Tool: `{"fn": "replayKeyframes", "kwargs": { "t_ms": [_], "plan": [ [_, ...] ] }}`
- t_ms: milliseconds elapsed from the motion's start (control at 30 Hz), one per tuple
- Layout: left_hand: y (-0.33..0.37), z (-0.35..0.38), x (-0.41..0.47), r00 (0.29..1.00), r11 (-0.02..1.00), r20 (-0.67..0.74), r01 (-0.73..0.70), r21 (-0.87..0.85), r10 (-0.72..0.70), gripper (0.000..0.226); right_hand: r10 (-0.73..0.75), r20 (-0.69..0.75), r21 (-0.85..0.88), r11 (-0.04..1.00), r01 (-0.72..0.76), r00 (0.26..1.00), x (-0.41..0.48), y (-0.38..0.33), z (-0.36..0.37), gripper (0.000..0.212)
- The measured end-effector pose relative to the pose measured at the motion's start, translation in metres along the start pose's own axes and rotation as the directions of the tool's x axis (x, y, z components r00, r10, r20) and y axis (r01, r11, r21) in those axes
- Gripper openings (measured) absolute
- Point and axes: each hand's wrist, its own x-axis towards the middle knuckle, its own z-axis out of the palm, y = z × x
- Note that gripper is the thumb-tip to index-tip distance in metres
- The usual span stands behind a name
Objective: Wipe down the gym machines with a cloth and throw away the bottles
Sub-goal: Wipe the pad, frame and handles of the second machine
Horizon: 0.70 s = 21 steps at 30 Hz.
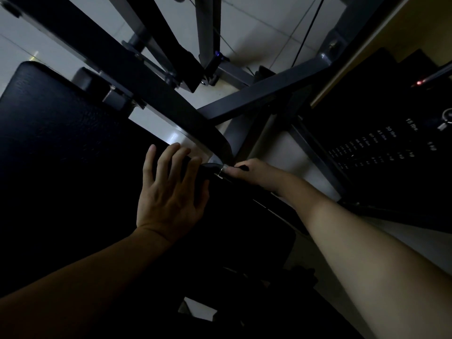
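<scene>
While left hand [168, 192] presses pad [61, 143] flat, right hand [252, 172] perhaps grips cloth [243, 167].

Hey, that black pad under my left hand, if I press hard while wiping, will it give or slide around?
Probably gives slightly: the black pad shows a grained, upholstered-looking cover. It likely won't slide, since a metal bracket seems to join it to the frame. The left hand rests flat on it.

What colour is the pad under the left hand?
The pad is black with a fine grain, best seen in the head view.
</scene>
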Motion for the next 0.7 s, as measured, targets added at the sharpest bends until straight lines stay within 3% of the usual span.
{"fn": "replayKeyframes", "kwargs": {
  "t_ms": [167, 333, 467, 533, 633, 700],
  "plan": [
    [0.001, -0.001, 0.001, 1.0, 1.0, 0.015, 0.008, -0.004, -0.008, 0.049, 0.212, -0.051, 0.154, 0.967, -0.202, 0.976, 0.01, 0.002, -0.007, 0.039],
    [0.001, -0.002, 0.001, 1.0, 1.0, 0.013, 0.01, -0.011, -0.009, 0.048, 0.085, -0.201, 0.319, 0.948, -0.017, 0.976, -0.017, 0.009, -0.007, 0.041],
    [0.002, -0.003, 0.002, 1.0, 1.0, 0.026, 0.013, -0.007, -0.013, 0.049, 0.01, 0.012, 0.555, 0.832, -0.015, 1.0, -0.049, 0.011, -0.01, 0.039],
    [0.002, -0.004, 0.002, 0.999, 1.0, 0.03, 0.015, -0.002, -0.015, 0.05, -0.044, -0.003, 0.455, 0.89, 0.041, 0.999, -0.046, 0.008, -0.009, 0.034],
    [0.001, -0.003, 0.002, 1.0, 1.0, 0.021, 0.007, -0.009, -0.006, 0.049, -0.178, -0.13, 0.096, 0.977, 0.191, 0.975, -0.024, 0.011, 0.007, 0.044],
    [0.001, -0.003, 0.002, 1.0, 1.0, 0.027, 0.012, -0.01, -0.011, 0.047, -0.212, -0.115, -0.1, 0.974, 0.201, 0.97, -0.012, 0.012, 0.014, 0.027]
  ]
}}
